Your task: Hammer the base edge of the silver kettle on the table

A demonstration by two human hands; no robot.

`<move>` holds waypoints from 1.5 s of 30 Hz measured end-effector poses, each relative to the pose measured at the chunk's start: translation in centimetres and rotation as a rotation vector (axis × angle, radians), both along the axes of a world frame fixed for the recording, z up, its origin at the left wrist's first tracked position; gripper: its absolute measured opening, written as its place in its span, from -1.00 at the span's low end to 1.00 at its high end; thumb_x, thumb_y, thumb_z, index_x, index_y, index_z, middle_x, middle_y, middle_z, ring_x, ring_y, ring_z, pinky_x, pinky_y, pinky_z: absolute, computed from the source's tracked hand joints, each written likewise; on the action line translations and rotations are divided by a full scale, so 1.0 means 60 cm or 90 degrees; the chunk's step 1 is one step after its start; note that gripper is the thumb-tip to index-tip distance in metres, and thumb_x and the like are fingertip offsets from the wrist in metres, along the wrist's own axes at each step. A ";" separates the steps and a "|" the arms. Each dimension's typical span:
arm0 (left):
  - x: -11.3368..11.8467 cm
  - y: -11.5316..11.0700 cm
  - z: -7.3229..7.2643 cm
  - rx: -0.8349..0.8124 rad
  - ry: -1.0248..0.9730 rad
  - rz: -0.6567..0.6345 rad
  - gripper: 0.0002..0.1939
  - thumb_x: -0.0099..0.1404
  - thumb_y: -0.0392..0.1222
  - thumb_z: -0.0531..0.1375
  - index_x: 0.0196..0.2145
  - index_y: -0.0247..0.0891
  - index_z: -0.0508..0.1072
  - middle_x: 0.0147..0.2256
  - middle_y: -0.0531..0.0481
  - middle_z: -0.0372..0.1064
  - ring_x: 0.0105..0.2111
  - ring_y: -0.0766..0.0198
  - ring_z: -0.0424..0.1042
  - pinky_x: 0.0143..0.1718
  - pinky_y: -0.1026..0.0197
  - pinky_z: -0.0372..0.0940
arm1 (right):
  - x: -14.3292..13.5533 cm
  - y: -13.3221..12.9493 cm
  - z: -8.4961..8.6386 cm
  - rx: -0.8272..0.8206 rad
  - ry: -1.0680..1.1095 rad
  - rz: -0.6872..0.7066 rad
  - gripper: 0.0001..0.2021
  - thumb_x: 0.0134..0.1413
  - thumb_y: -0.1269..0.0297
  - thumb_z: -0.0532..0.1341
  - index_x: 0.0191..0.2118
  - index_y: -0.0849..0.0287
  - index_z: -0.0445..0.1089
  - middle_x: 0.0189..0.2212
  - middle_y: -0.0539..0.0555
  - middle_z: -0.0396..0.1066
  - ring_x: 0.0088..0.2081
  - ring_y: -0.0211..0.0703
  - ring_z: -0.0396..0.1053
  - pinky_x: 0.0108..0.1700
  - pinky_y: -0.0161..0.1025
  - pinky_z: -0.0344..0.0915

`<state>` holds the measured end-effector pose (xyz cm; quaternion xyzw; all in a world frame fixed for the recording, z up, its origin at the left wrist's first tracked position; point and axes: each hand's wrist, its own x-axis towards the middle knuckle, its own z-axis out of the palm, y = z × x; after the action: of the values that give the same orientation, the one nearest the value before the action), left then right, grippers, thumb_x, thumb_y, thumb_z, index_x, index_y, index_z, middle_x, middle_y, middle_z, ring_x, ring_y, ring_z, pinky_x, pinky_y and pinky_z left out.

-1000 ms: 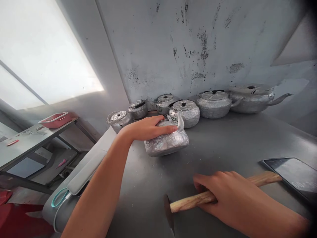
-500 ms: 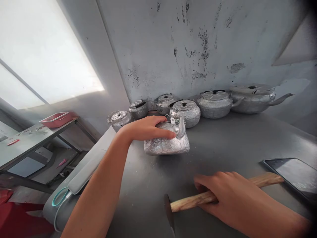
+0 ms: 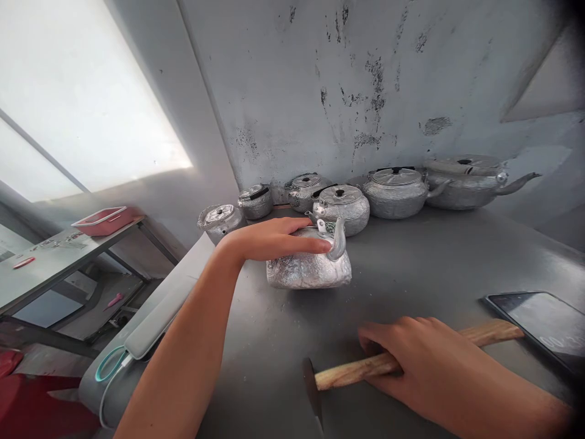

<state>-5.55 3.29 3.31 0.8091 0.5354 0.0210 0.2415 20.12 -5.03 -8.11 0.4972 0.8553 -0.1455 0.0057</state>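
Observation:
A dented silver metal kettle [image 3: 308, 268] with a curved spout [image 3: 338, 240] is in the middle of the table. My left hand [image 3: 283, 238] grips it from above; the thumb reaches along the near side to the base of the spout, while the other fingers lie over the top and are partly hidden. Lower right, my right hand [image 3: 411, 360] is closed around the wooden handle of a hammer [image 3: 354, 372]. The hammer's dark metal head points left, low over the grey tabletop and apart from the kettle.
Several silver kettles [image 3: 397, 194] stand in a row along the wall. At the right lies a phone [image 3: 543, 323]. A grey case [image 3: 153, 332] with a cable sits at the left edge. Beyond it, a side table [image 3: 50, 268] carries a pink basket [image 3: 106, 222].
The kettle under my left hand has shifted slightly toward me and to the right, its spout moving with it. My right hand and the hammer have hardly moved.

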 end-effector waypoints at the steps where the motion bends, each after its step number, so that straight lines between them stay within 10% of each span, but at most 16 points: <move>1: -0.001 0.000 0.000 -0.002 -0.003 -0.002 -0.02 0.25 0.54 0.06 0.43 -0.08 0.14 0.46 -0.06 -0.04 0.38 -0.18 0.07 0.29 0.04 0.09 | 0.000 0.000 0.001 -0.002 -0.001 0.001 -0.85 0.04 0.39 0.22 -0.42 -0.01 0.50 -0.50 -0.01 0.60 -0.44 0.04 0.55 -0.47 -0.21 -0.12; 24: 0.005 -0.007 0.000 0.038 0.024 0.037 -0.03 0.24 0.61 -0.03 0.38 -0.05 0.20 0.44 -0.05 0.01 0.37 -0.22 0.09 0.25 -0.04 0.14 | -0.003 -0.001 0.004 0.004 0.010 0.006 -0.85 0.04 0.42 0.24 -0.46 0.02 0.46 -0.55 -0.02 0.57 -0.48 0.00 0.54 -0.49 -0.22 -0.17; 28: 0.002 0.003 -0.004 0.031 -0.038 0.010 -0.22 0.27 0.61 -0.06 -0.14 -0.14 0.51 -0.06 -0.11 0.50 -0.12 -0.04 0.49 -0.27 0.09 0.26 | 0.000 -0.003 0.007 0.003 -0.001 0.008 -0.84 0.04 0.43 0.23 -0.45 0.02 0.47 -0.55 -0.02 0.58 -0.48 0.02 0.55 -0.50 -0.22 -0.19; 32: -0.002 0.009 -0.013 0.036 -0.007 0.079 -0.25 0.17 0.63 0.06 -0.53 -0.20 0.26 -0.56 0.00 0.17 -0.58 0.23 0.25 -0.54 0.13 -0.06 | 0.000 -0.004 0.009 0.011 -0.003 0.012 -0.85 0.04 0.41 0.23 -0.41 0.00 0.50 -0.54 -0.01 0.59 -0.47 0.05 0.56 -0.50 -0.22 -0.20; 40: 0.009 0.010 -0.018 0.085 0.014 0.132 -0.24 0.13 0.58 0.17 -0.56 -0.19 0.03 -0.54 0.02 0.06 -0.58 0.24 0.17 -0.51 0.13 -0.13 | 0.001 -0.006 0.004 0.018 0.007 0.013 -0.85 0.04 0.42 0.22 -0.44 0.02 0.49 -0.53 -0.01 0.58 -0.48 0.04 0.54 -0.49 -0.21 -0.18; 45: -0.009 0.011 -0.002 0.081 -0.002 0.081 -0.39 0.21 0.48 0.18 -0.43 -0.18 0.37 -0.38 -0.04 0.35 -0.38 0.10 0.38 -0.41 0.14 0.06 | -0.002 -0.003 0.006 0.010 0.006 0.012 -0.85 0.02 0.44 0.22 -0.46 0.03 0.46 -0.56 -0.02 0.56 -0.49 0.02 0.54 -0.50 -0.20 -0.21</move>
<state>-6.09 3.93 3.21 0.7870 0.5829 0.0717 0.1891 20.02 -5.23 -7.76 0.4882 0.8612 -0.1413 -0.0008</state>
